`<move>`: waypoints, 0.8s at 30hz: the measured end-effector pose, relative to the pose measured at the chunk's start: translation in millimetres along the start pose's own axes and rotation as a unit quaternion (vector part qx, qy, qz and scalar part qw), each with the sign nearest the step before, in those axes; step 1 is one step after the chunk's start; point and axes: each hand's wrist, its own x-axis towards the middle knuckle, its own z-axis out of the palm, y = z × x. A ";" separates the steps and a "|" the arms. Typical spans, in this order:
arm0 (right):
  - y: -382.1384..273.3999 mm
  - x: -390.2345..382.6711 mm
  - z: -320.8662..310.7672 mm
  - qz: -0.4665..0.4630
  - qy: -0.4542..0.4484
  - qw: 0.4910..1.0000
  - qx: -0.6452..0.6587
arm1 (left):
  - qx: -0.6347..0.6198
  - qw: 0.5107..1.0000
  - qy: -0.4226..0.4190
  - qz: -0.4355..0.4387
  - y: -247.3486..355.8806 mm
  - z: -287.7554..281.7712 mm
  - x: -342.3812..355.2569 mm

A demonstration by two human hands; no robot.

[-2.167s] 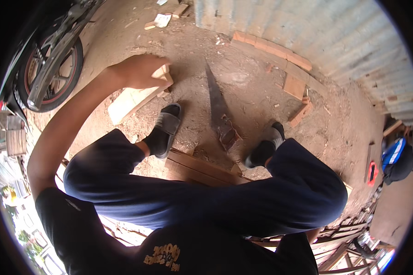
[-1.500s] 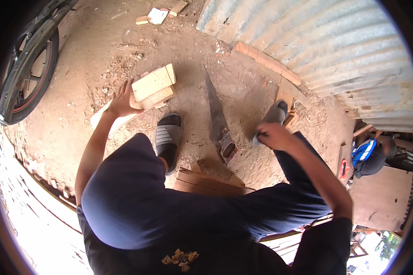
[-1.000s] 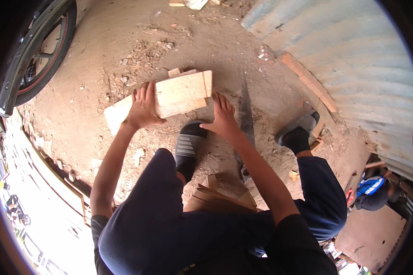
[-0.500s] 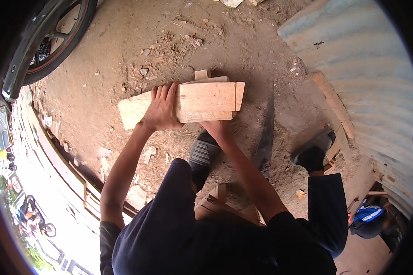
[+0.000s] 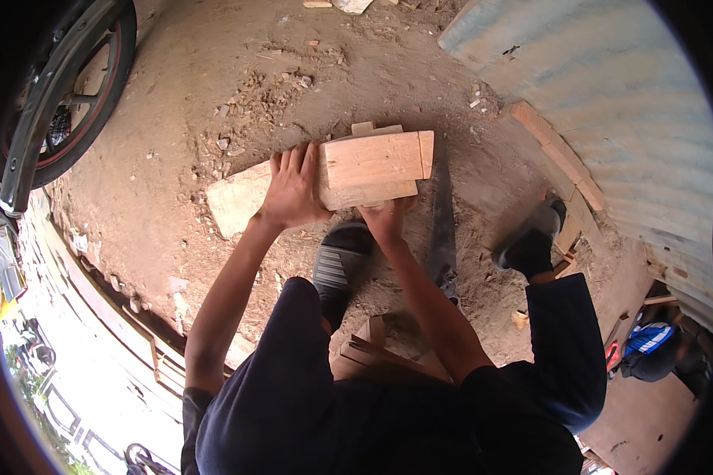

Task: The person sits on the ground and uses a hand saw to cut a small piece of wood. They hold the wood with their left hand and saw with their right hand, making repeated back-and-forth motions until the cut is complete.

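Observation:
A thick pale wooden board (image 5: 376, 161), with a pencil-like line across its right end, lies slantwise over other wood pieces in front of me. My left hand (image 5: 293, 190) grips its middle, fingers over the far edge and thumb along the near side. Below the near edge, my right hand (image 5: 386, 220) holds the wood from underneath; part of its fingers is hidden by it. Small wood blocks (image 5: 363, 127) show behind the far edge. To the right of the board, a long dark blade (image 5: 442, 210) like a handsaw's lies on the dirt.
My shoes (image 5: 342, 257) stand on dirt ground on either side of the blade. More wood pieces (image 5: 368, 348) lie between my legs. A motorcycle wheel (image 5: 107, 87) is at far left, a corrugated metal sheet (image 5: 602, 103) at right with bricks (image 5: 554, 150) along its foot.
The view has shifted a little. Both hands remain on the wood; the right hand's fingers now show more below the near edge. The board sits slightly more tilted.

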 end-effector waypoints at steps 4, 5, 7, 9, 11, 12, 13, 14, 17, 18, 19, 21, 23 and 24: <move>-7.3 0.5 -17.0 0.063 -0.019 0.996 0.056 | 0.002 1.000 -0.002 0.028 17.2 3.0 6.2; -7.1 2.0 -19.4 0.063 -0.029 0.997 0.040 | 0.008 1.000 -0.013 0.022 19.5 2.7 8.6; -8.6 0.1 -24.7 0.069 -0.052 0.996 0.007 | 0.021 0.999 -0.039 0.011 26.2 -1.7 10.3; -9.5 2.7 -27.1 0.097 -0.083 0.992 0.009 | 0.037 0.999 -0.034 0.008 27.4 -0.7 11.6; -9.9 2.5 -34.4 0.105 -0.102 0.989 0.000 | 0.044 0.999 -0.030 0.010 27.0 0.0 12.3; -9.7 1.2 -40.0 0.096 -0.105 0.990 -0.010 | 0.045 0.999 -0.022 0.012 25.4 1.7 11.7; -9.6 -0.7 -46.2 0.087 -0.109 0.990 -0.021 | 0.045 0.999 -0.013 0.015 23.2 4.1 10.4; -9.7 -3.0 -52.7 0.087 -0.109 0.990 -0.029 | 0.046 0.999 -0.005 0.018 20.9 6.5 9.4; -2.7 -24.0 -77.4 0.097 -0.119 0.988 -0.035 | 0.043 0.998 0.016 0.039 18.2 12.8 6.3; 1.0 -30.7 -88.9 0.101 -0.127 0.986 -0.020 | 0.041 0.998 0.024 0.045 19.4 12.6 5.4; 5.7 -37.4 -100.5 0.104 -0.135 0.985 -0.004 | 0.012 0.999 0.018 0.038 24.3 7.5 3.6; 13.9 -55.4 -124.1 0.153 -0.169 0.973 0.031 | 0.069 0.998 -0.006 0.011 29.1 8.2 -2.5; 25.2 -64.6 -146.7 0.168 -0.163 0.970 0.060 | 0.111 0.991 -0.072 -0.010 28.0 -0.3 -8.2; 27.7 -70.9 -157.8 0.158 -0.145 0.974 0.074 | 0.097 0.986 -0.131 -0.029 27.3 -15.7 -10.5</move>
